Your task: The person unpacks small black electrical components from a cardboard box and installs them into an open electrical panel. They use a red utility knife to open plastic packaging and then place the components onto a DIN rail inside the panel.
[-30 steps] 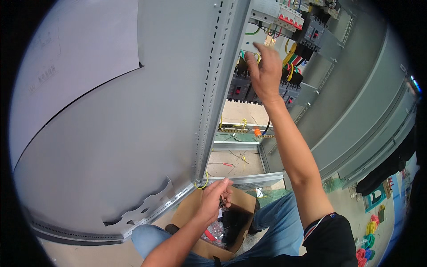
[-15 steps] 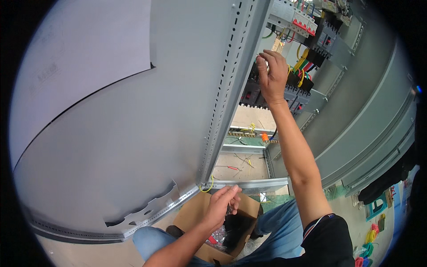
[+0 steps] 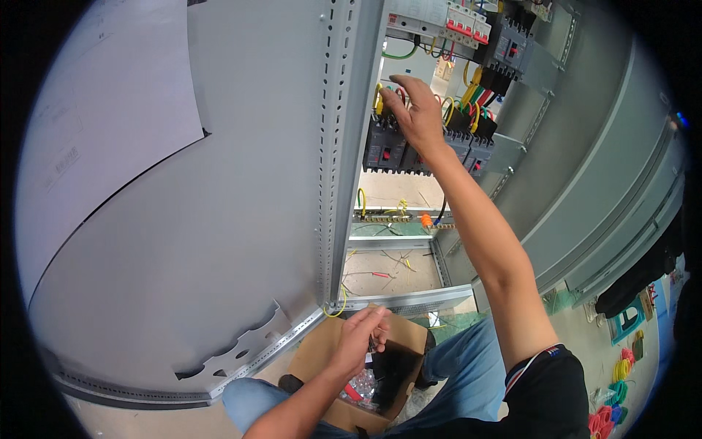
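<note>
My right hand (image 3: 420,115) is raised inside the grey cabinet, in front of the black moulded-case circuit breakers (image 3: 385,150). Its thumb and forefinger are spread apart, close to red and yellow wires at the left breaker's top; nothing shows in its grip. Low down, my left hand (image 3: 360,338) is closed above an open cardboard box (image 3: 320,344). Something small and dark peeks out beneath its fingers, too covered to name. A row of small breakers with red levers (image 3: 463,28) sits above, and another black breaker (image 3: 510,50) is at upper right.
On the left stands a wide grey door panel (image 3: 241,212) carrying a white sheet (image 3: 110,102). Wire scraps (image 3: 380,275) lie within the cabinet base frame (image 3: 409,298). A copper terminal bar (image 3: 387,218) runs below the breakers. Coloured wire coils (image 3: 618,391) rest on the floor at right.
The view has shifted right, so the cabinet appears further left. My right hand has moved left toward the left breaker, its thumb and forefinger more spread. My left hand stays over the box.
</note>
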Demonstrator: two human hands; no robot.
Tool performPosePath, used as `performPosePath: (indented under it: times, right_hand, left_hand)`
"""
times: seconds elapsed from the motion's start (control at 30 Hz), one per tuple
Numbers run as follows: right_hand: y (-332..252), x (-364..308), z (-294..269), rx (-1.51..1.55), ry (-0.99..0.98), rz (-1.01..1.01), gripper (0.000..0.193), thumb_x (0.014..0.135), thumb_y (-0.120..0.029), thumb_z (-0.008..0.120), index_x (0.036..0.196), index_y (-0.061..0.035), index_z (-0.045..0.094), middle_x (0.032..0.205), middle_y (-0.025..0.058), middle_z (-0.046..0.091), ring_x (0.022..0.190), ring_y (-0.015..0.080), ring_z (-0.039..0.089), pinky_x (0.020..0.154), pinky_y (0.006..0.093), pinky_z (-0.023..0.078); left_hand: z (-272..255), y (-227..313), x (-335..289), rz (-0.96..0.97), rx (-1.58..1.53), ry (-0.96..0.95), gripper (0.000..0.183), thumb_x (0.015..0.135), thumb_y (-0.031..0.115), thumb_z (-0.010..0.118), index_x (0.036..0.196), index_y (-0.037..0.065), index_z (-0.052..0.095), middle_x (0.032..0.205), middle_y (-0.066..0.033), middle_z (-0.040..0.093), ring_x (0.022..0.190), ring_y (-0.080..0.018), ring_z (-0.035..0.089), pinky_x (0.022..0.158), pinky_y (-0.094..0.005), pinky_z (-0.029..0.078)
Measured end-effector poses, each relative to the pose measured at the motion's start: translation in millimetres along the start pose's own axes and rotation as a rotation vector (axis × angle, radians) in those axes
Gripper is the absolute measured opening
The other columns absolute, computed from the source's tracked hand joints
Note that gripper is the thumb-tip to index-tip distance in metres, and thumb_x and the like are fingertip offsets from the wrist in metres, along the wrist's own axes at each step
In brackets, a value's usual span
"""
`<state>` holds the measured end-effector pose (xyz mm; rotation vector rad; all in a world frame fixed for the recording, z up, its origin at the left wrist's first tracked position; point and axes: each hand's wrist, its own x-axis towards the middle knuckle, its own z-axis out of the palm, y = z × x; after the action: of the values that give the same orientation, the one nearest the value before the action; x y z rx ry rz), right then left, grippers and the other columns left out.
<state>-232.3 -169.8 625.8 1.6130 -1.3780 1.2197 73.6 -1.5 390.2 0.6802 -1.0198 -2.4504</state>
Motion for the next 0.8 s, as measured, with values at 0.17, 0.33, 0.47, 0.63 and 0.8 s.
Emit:
performPosePath:
  times: [0.17,0.33,0.47,0.63,0.8]
  right_hand:
    - [-42.9,-50.1,-38.3,0.211,-0.092,0.163,0.039,0.089,-0.030,0.082,0.114,-0.0011,0.073,0.102,0.0152,0.073,0.098,0.0270,0.071,0.082,0.0395,0.056]
    - [-117.3,-188.1,-97.3,0.580,-0.877,0.021,0.068,0.079,-0.032,0.090,0.135,-0.0041,0.064,0.124,0.0150,0.068,0.107,0.0314,0.066,0.091,0.0412,0.057]
    - [-159.5,-250.0,-111.6,0.775,-0.973,0.175,0.078,0.078,-0.031,0.091,0.141,0.0002,0.057,0.121,0.0184,0.065,0.107,0.0356,0.066,0.093,0.0407,0.056]
    - [-155.6,-261.2,-115.9,0.904,-1.048,0.372,0.074,0.078,-0.020,0.092,0.141,-0.0023,0.058,0.120,0.0160,0.066,0.102,0.0290,0.069,0.091,0.0377,0.056]
    - [-150.9,-271.7,-121.0,1.136,-1.041,0.672,0.045,0.097,-0.016,0.077,0.136,0.0014,0.064,0.118,0.0109,0.069,0.103,0.0139,0.065,0.094,0.0312,0.053]
  left_hand:
    - [-15.7,5.1,0.5,0.015,-0.127,0.046,0.043,0.107,0.041,0.060,0.130,0.004,0.061,0.089,-0.0068,0.064,0.069,-0.0123,0.062,0.058,-0.0290,0.052]
    - [-13.2,9.9,8.3,0.122,-0.225,0.026,0.060,0.108,0.051,0.054,0.150,0.008,0.044,0.099,-0.0118,0.067,0.077,-0.0201,0.065,0.066,-0.0355,0.056]
    - [-8.0,12.0,4.1,0.122,-0.216,0.019,0.072,0.108,0.056,0.050,0.160,0.008,0.034,0.115,-0.0111,0.065,0.091,-0.0206,0.067,0.079,-0.0360,0.058]
    - [-0.3,9.3,-2.9,0.062,-0.179,0.018,0.079,0.108,0.063,0.042,0.161,0.004,0.033,0.123,-0.0114,0.065,0.094,-0.0211,0.068,0.084,-0.0353,0.059]
    - [5.3,8.1,3.5,0.014,-0.194,0.066,0.084,0.106,0.071,0.035,0.157,0.005,0.041,0.126,-0.0142,0.065,0.102,-0.0241,0.069,0.086,-0.0365,0.058]
